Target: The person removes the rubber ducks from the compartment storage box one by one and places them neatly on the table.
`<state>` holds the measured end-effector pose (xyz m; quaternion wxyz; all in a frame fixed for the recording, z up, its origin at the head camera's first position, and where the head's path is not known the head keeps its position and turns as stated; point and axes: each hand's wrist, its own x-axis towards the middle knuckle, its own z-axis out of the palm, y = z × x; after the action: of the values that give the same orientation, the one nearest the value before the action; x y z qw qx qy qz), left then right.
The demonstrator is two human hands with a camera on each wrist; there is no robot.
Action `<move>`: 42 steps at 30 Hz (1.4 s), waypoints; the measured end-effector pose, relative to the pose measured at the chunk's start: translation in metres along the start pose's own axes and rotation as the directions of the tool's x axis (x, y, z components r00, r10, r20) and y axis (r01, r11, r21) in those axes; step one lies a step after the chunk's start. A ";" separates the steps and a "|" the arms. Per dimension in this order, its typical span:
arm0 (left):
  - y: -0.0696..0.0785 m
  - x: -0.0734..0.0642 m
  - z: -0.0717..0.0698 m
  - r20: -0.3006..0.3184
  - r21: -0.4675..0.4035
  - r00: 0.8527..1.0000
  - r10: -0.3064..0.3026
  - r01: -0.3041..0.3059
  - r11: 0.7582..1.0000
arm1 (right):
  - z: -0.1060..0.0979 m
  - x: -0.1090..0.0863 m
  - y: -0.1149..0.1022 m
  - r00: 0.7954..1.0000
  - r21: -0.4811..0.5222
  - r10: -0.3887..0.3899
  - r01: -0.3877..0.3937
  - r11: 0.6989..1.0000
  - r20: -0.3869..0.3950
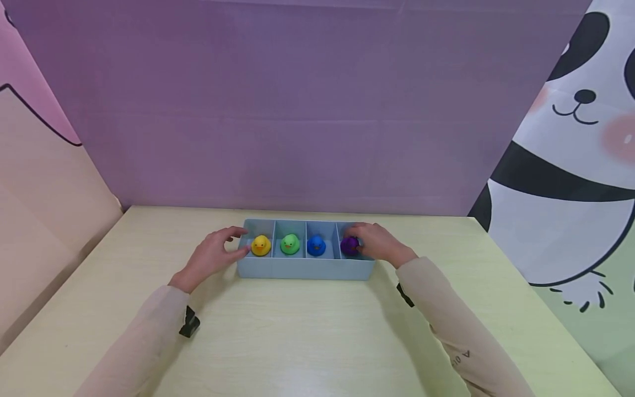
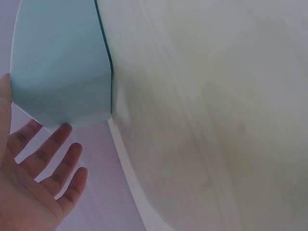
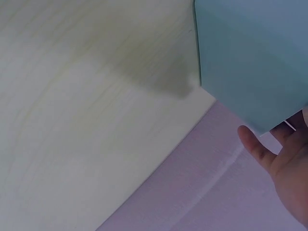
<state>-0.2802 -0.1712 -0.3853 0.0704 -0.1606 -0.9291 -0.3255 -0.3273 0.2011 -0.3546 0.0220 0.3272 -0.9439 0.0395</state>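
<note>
A light blue box with a row of compartments sits on the table in the head view. From left to right it holds a yellow rubber duck, a green rubber duck, a blue rubber duck and a purple rubber duck. My right hand reaches over the box's right end and pinches the purple duck in the rightmost compartment. At the opposite end, my left hand has its fingers and thumb spread around the box's left side. The left wrist view shows its fingers loosely extended at the box's end wall.
The pale wooden table ends at a purple backdrop behind the box. A panda picture covers the wall on the right. Black bands show at both wrists.
</note>
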 end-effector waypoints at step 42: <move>0.000 -0.001 0.002 0.014 -0.073 1.000 -0.014 0.015 0.997 | -0.011 0.000 -0.003 1.000 -0.029 0.010 -0.010 1.000 0.023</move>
<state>-0.2789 -0.1701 -0.3870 0.0558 -0.1587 -0.9182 -0.3587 -0.3252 0.1996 -0.3439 0.0156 0.3226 -0.9461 0.0220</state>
